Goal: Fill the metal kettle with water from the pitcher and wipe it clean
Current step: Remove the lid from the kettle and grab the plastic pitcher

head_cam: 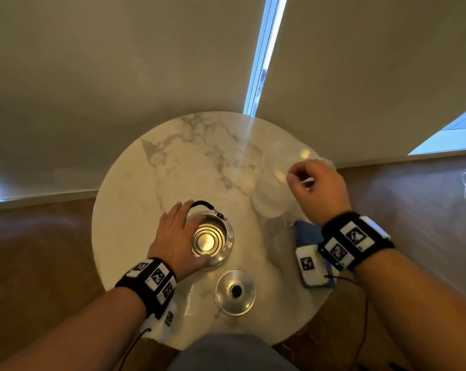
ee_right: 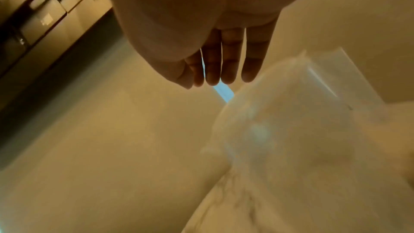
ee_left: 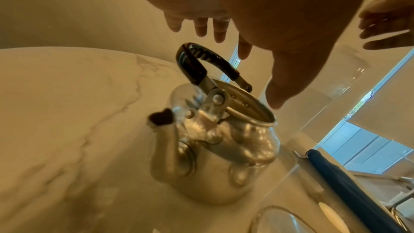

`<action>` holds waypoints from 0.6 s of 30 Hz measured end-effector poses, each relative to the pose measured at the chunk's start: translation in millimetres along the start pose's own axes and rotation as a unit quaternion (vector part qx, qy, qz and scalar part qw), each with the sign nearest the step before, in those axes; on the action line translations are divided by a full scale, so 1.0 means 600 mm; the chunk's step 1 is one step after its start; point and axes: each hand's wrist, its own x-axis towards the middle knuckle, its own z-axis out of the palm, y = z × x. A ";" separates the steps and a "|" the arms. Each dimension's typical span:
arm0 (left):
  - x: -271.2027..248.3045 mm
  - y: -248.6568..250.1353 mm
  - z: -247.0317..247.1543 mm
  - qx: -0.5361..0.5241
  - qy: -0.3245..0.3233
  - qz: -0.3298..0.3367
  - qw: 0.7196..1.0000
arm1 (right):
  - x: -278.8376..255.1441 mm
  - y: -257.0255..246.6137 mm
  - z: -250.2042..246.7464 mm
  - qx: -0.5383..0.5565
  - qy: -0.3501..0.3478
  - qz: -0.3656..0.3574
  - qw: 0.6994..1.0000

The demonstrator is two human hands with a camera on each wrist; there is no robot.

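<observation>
Kettle (head_cam: 213, 238) upright near table (head_cam: 173, 162) centre, mouth open upward, spout (ee_left: 164, 130) pointing left, black handle (ee_left: 201, 63) tipped toward far side. Left hand (head_cam: 177, 234) spread, fingers straight, over kettle's left side; contact unclear. Lid (head_cam: 235, 291) knob-up just in front of kettle. Clear pitcher (head_cam: 276, 183) right of kettle, further back. Right hand (head_cam: 316, 190) loosely curled beside pitcher, grip on pitcher not discernible. Blue cloth (head_cam: 306, 234) right of kettle, beneath right wrist.

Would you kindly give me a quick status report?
Left hand open beside kettle; right hand open, over pitcher. Kettle open, lid on table. Nothing blocking.
</observation>
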 end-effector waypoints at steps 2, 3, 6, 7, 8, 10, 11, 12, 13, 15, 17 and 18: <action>0.000 0.016 -0.003 -0.014 0.021 0.009 1.000 | 0.057 0.023 -0.028 -0.010 0.037 0.006 0.999; 0.002 0.027 -0.003 -0.025 0.032 0.014 0.999 | 0.081 0.041 -0.034 -0.020 0.041 0.016 0.999; 0.009 0.066 0.004 -0.055 0.060 0.031 0.996 | 0.124 0.113 -0.030 -0.055 -0.015 0.089 0.994; 0.010 0.079 0.007 -0.073 0.070 0.035 0.994 | 0.125 0.133 -0.023 -0.046 -0.051 0.129 0.989; 0.012 0.092 0.012 -0.096 0.077 0.037 0.992 | 0.121 0.149 -0.015 -0.017 -0.082 0.165 0.983; 0.012 0.118 0.020 -0.130 0.086 0.025 0.987 | 0.107 0.164 0.004 0.054 -0.093 0.204 0.973; 0.012 0.130 0.024 -0.139 0.088 0.012 0.986 | 0.101 0.165 0.012 0.065 -0.081 0.210 0.972; 0.012 0.143 0.028 -0.145 0.087 -0.002 0.986 | 0.097 0.161 0.017 0.059 -0.070 0.215 0.972; 0.012 0.155 0.030 -0.151 0.085 -0.015 0.985 | 0.094 0.155 0.019 0.048 -0.065 0.220 0.972; 0.011 0.179 0.037 -0.168 0.078 -0.039 0.982 | 0.083 0.149 0.018 0.043 -0.067 0.222 0.972; 0.010 0.198 0.042 -0.188 0.068 -0.065 0.978 | 0.068 0.155 0.011 0.048 -0.089 0.225 0.969; 0.010 0.206 0.045 -0.195 0.066 -0.077 0.975 | 0.061 0.160 0.006 0.055 -0.104 0.228 0.966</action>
